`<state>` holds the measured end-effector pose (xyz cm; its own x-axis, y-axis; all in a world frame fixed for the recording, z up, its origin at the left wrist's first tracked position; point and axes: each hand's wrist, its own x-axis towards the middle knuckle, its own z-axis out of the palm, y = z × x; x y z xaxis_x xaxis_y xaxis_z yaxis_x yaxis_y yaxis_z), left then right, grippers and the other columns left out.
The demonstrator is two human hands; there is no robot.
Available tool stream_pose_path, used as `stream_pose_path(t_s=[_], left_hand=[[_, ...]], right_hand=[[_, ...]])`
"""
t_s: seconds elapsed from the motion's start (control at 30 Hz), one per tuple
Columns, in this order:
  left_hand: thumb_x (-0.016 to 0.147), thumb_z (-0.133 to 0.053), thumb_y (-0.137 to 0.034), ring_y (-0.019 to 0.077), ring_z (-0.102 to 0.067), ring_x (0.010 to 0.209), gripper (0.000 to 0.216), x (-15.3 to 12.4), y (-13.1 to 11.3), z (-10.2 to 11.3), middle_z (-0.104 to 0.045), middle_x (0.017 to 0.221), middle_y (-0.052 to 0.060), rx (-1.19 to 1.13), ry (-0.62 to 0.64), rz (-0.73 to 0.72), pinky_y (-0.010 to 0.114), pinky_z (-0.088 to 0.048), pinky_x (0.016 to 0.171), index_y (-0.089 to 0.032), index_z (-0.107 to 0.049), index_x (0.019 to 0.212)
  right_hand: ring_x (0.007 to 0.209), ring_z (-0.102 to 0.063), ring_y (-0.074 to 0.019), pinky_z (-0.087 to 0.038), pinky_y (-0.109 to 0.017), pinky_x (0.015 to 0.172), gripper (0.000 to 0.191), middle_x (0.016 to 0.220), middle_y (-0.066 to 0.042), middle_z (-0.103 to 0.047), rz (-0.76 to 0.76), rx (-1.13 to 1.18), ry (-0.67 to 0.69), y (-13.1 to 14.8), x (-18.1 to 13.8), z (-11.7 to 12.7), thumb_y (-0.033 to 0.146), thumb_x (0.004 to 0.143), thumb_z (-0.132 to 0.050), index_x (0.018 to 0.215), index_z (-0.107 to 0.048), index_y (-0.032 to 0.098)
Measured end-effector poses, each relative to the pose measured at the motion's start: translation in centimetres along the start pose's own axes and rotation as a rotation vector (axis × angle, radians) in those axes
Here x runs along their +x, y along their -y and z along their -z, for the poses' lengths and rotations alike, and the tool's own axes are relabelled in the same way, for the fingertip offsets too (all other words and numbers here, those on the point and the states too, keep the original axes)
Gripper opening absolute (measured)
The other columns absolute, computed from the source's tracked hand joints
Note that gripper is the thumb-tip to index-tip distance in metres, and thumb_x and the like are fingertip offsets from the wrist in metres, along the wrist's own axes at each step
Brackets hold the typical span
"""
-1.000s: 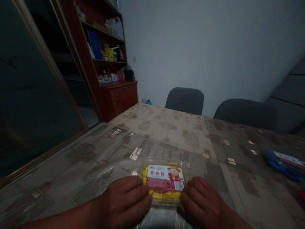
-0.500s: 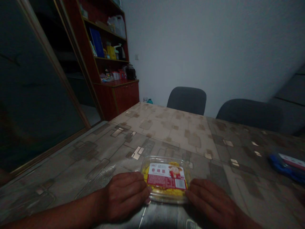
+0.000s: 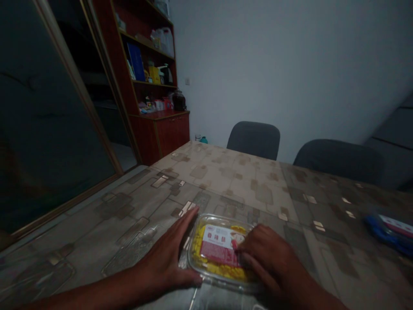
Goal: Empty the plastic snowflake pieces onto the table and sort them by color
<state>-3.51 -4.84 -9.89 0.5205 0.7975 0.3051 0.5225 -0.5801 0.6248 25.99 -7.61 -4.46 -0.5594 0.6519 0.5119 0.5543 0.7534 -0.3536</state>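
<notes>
A clear plastic food box (image 3: 222, 275) lies on the table in front of me, packed with yellow food. On its lid is a white and red label (image 3: 216, 245) with a cartoon figure. My left hand (image 3: 171, 254) is open along the box's left side, fingers stretched forward and thumb at the near-left corner. Closed over the right end of the box is my right hand (image 3: 271, 254). Its curled fingers rest on the lid and cover the label's right part; its fingertips are partly hidden.
The patterned tablecloth (image 3: 238, 181) spreads around the box. A blue package (image 3: 390, 232) with a label lies at the right edge. Two grey chairs (image 3: 253, 140) stand beyond the table. A red shelf cabinet (image 3: 171, 133) and a sliding door (image 3: 61, 142) are at the left.
My left hand has opened from gripping the box's left end to stretched fingers beside it. My right hand has moved from the right edge onto the lid. The box has turned slightly.
</notes>
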Motion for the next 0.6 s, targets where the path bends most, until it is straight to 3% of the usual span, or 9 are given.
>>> stream_pose_path(t_s=[0.13, 0.2, 0.27, 0.4, 0.6], left_hand=[[0.06, -0.089, -0.054, 0.0451, -0.045, 0.134, 0.123, 0.5, 0.0, -0.4, -0.04, 0.153, 0.023, -0.153, 0.063, 0.073, 0.064, -0.039, 0.108, -0.023, -0.019, 0.156], [0.065, -0.087, -0.046, 0.0401, -0.053, 0.128, 0.111, 1.0, -1.1, -0.3, -0.047, 0.149, 0.019, -0.23, 0.079, 0.043, 0.058, -0.045, 0.106, -0.025, -0.024, 0.154], [0.073, -0.08, -0.04, 0.0337, -0.06, 0.121, 0.098, 1.5, -2.3, 0.0, -0.053, 0.144, 0.013, -0.343, 0.115, 0.019, 0.05, -0.051, 0.102, -0.028, -0.025, 0.153], [0.076, -0.075, -0.037, 0.032, -0.058, 0.123, 0.093, 1.8, -3.5, 0.0, -0.053, 0.145, 0.012, -0.547, 0.123, 0.047, 0.047, -0.051, 0.101, -0.027, -0.025, 0.153], [0.067, -0.083, -0.028, 0.0357, -0.051, 0.13, 0.1, 1.7, -3.0, -0.3, -0.049, 0.149, 0.013, -0.748, 0.133, 0.231, 0.051, -0.04, 0.111, -0.023, -0.032, 0.152]], right_hand=[[0.088, -0.062, -0.0212, -0.047, -0.035, 0.08, 0.018, 0.09, -0.008, -0.068, -0.352, 0.197, 0.053, -1.6, 5.5, -2.4, 0.011, 0.092, -0.055, 0.092, -0.071, 0.017], [0.091, -0.063, -0.0216, -0.047, -0.035, 0.085, 0.016, 0.093, -0.008, -0.07, -0.399, 0.259, 0.097, -2.2, 7.9, -3.7, 0.008, 0.086, -0.059, 0.092, -0.073, 0.016], [0.083, -0.065, -0.019, -0.049, -0.031, 0.079, 0.014, 0.087, -0.005, -0.072, -0.412, 0.331, 0.158, -2.7, 9.6, -4.9, 0.007, 0.082, -0.063, 0.085, -0.074, 0.015], [0.06, -0.06, -0.0124, -0.046, -0.022, 0.059, 0.011, 0.066, 0.002, -0.068, -0.487, 0.474, 0.218, -3.5, 10.4, -6.7, 0.009, 0.08, -0.064, 0.075, -0.072, 0.014], [0.063, -0.06, -0.0136, -0.045, -0.023, 0.061, 0.011, 0.067, 0.001, -0.068, -0.533, 0.523, 0.13, -3.8, 9.8, -7.0, 0.014, 0.078, -0.064, 0.071, -0.072, 0.016]])
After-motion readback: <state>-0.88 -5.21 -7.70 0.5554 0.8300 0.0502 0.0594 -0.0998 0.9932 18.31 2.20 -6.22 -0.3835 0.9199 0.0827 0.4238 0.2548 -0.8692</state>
